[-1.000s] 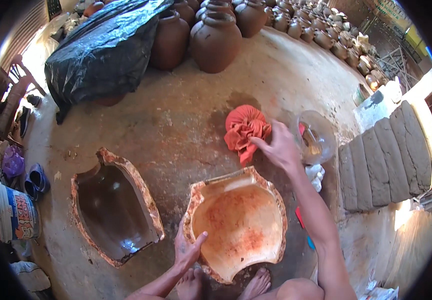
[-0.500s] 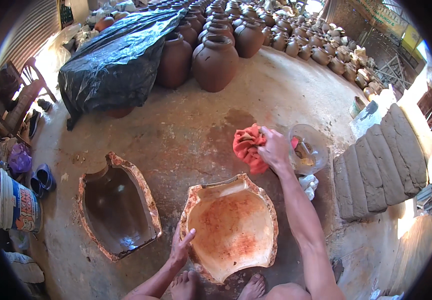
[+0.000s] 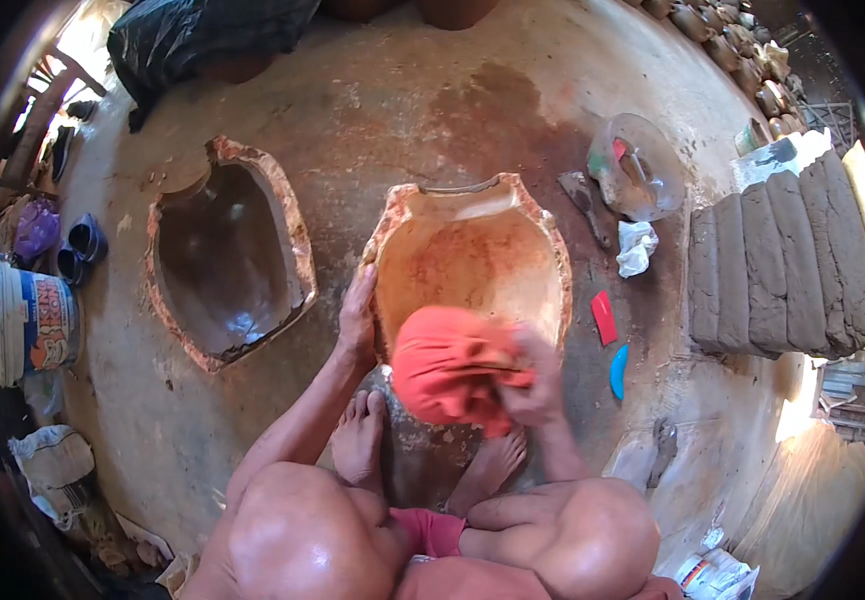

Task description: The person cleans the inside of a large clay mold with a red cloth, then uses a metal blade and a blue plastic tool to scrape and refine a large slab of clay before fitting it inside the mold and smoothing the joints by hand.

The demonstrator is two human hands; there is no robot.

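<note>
Between my feet and the far floor sits a pale mould half (image 3: 472, 265), hollow side up, its inside stained orange and its rim rough. My left hand (image 3: 357, 318) grips its left edge. In my right hand (image 3: 532, 385) is a bunched orange-red cloth (image 3: 447, 365), held over the near part of the hollow and covering it. The right fingers are closed on the cloth and slightly blurred. To the left lies a second mould half (image 3: 227, 255) with a dark, shiny hollow and a rough reddish rim.
At right are a clear plastic basin (image 3: 657, 190), a flat-bladed tool (image 3: 587, 208), a crumpled white bag (image 3: 636, 248), a red scraper (image 3: 603, 318), a blue curved piece (image 3: 618, 372) and stacked clay slabs (image 3: 777, 265). A bucket (image 3: 37, 325) and sandals (image 3: 80, 245) stand left.
My right hand has brought the cloth from beside the basin back toward me, over the near mould half. My left hand stays at its left edge. The view has tilted down, showing my knees.
</note>
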